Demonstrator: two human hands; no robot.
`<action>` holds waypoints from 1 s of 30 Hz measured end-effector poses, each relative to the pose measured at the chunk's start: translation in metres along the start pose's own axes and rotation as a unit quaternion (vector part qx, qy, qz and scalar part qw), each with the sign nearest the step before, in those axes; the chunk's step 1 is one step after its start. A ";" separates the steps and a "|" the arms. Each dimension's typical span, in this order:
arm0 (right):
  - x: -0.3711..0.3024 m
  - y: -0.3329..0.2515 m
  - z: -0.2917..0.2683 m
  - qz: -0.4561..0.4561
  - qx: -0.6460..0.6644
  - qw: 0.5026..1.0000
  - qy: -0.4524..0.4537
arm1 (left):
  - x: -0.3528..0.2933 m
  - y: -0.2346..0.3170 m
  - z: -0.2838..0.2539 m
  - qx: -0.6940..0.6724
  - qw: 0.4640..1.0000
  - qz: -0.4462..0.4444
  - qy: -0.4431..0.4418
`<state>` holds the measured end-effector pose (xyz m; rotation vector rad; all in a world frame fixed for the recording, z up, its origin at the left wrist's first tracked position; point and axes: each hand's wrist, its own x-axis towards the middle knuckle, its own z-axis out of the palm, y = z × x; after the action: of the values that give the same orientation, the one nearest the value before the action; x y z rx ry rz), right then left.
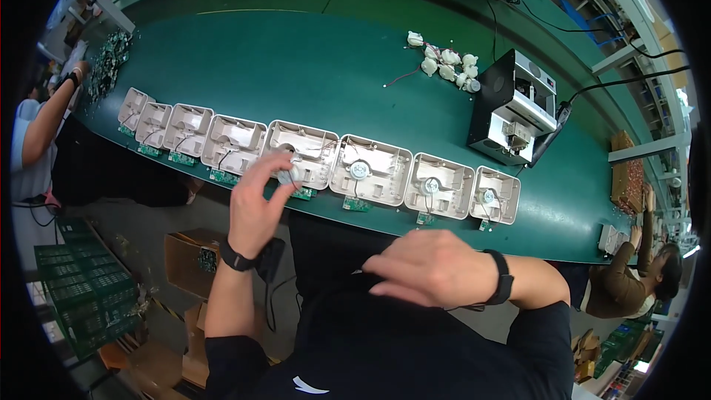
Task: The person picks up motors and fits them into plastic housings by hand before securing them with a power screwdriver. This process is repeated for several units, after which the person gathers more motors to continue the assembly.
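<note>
My left hand is closed, thumb and fingers pinching a small round speaker over a white plastic housing in the row. The fingers partly hide both. My right hand is held in front of my body, near the table's front edge, its fingers pressed together. A tiny light spot shows by its fingertips; what it is I cannot make out. To the right, three housings each have a round speaker inside, such as this speaker. Green circuit boards, like this board, hang on wires from the housings along the edge.
Further housings continue to the left on the green table. A cluster of white round parts with wires lies at the back, beside a black and silver machine. Other people sit at both ends; cardboard boxes and green crates stand below left.
</note>
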<state>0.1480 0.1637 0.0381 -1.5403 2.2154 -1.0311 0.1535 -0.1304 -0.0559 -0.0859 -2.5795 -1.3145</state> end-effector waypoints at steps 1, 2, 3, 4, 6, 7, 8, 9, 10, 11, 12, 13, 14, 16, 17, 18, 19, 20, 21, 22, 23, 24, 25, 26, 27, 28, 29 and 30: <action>-0.006 0.001 -0.004 -0.001 0.001 1.000 0.002 | 0.006 -0.008 -0.004 0.002 1.000 0.001 0.000; -0.013 0.004 -0.008 0.026 -0.007 0.999 0.026 | 0.012 -0.016 -0.006 0.034 0.999 0.026 -0.001; -0.020 0.006 -0.012 0.054 -0.016 0.997 0.050 | 0.018 -0.022 -0.008 0.065 0.997 0.052 -0.002; -0.028 0.009 -0.017 0.081 -0.024 0.994 0.074 | 0.020 -0.026 -0.009 0.096 0.992 0.078 -0.002; -0.047 0.010 -0.028 0.130 -0.046 0.986 0.095 | 0.025 -0.028 -0.008 0.101 0.991 0.083 -0.010; -0.056 0.011 -0.033 0.176 -0.066 0.976 0.110 | 0.027 -0.030 -0.007 0.108 0.991 0.083 -0.014; -0.067 0.012 -0.038 0.180 -0.066 0.975 0.114 | 0.030 -0.031 -0.005 0.113 0.990 0.084 -0.019; -0.077 0.012 -0.042 0.229 -0.088 0.959 0.145 | 0.031 -0.033 -0.004 0.113 0.990 0.086 -0.023; -0.089 0.011 -0.049 0.280 -0.111 0.937 0.176 | 0.033 -0.034 0.000 0.118 0.989 0.088 -0.027; -0.099 0.014 -0.053 0.280 -0.110 0.937 0.177 | 0.032 -0.037 0.000 0.127 0.988 0.086 -0.027; -0.110 0.019 -0.057 0.305 -0.128 0.919 0.213 | 0.032 -0.038 0.000 0.137 0.987 0.083 -0.026; -0.123 0.024 -0.060 0.331 -0.145 0.898 0.250 | 0.034 -0.038 0.001 0.139 0.986 0.086 -0.029; -0.135 0.030 -0.064 0.332 -0.143 0.897 0.253 | 0.035 -0.038 0.002 0.155 0.984 0.087 -0.029; -0.159 0.046 -0.074 0.423 -0.099 0.850 0.298 | 0.037 -0.038 0.001 0.187 0.978 0.088 -0.026; -0.178 0.061 -0.080 0.423 -0.097 0.849 0.300 | 0.039 -0.034 0.001 0.188 0.978 0.090 -0.028; -0.200 0.082 -0.086 0.433 -0.071 0.818 0.372 | 0.042 -0.028 0.001 0.194 0.977 0.074 -0.037; -0.220 0.105 -0.091 0.439 -0.044 0.781 0.442 | 0.045 -0.023 0.002 0.201 0.977 0.058 -0.046; -0.239 0.130 -0.096 0.437 -0.042 0.780 0.445 | 0.047 -0.018 0.003 0.210 0.975 0.042 -0.052; -0.256 0.157 -0.102 0.440 -0.083 0.744 0.496 | 0.047 -0.017 0.002 0.212 0.975 0.044 -0.051; -0.263 0.177 -0.106 0.440 -0.121 0.704 0.543 | 0.046 -0.018 0.000 0.228 0.971 0.055 -0.050; -0.261 0.190 -0.111 0.438 -0.120 0.705 0.545 | 0.045 -0.020 -0.002 0.242 0.967 0.067 -0.048; -0.259 0.201 -0.117 0.466 -0.033 0.677 0.569 | 0.044 -0.019 -0.002 0.257 0.962 0.078 -0.046; -0.257 0.210 -0.121 0.489 0.055 0.643 0.586 | 0.043 -0.017 -0.002 0.261 0.961 0.079 -0.045; -0.256 0.219 -0.124 0.509 0.143 0.603 0.598 | 0.041 -0.014 -0.001 0.254 0.964 0.066 -0.042; -0.256 0.227 -0.125 0.507 0.145 0.603 0.599 | 0.040 -0.011 0.000 0.246 0.967 0.054 -0.040; -0.255 0.232 -0.125 0.488 0.196 0.612 0.591 | 0.038 -0.009 -0.001 0.239 0.970 0.042 -0.038; -0.256 0.236 -0.125 0.468 0.244 0.618 0.583 | 0.037 -0.008 -0.002 0.240 0.969 0.044 -0.038; -0.257 0.242 -0.125 0.446 0.291 0.621 0.575 | 0.038 -0.011 -0.003 0.253 0.964 0.062 -0.053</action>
<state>0.0091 0.4904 -0.0822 0.8129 2.1962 -2.2322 0.1156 -0.1411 -0.0535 -0.2259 -2.8585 -0.5944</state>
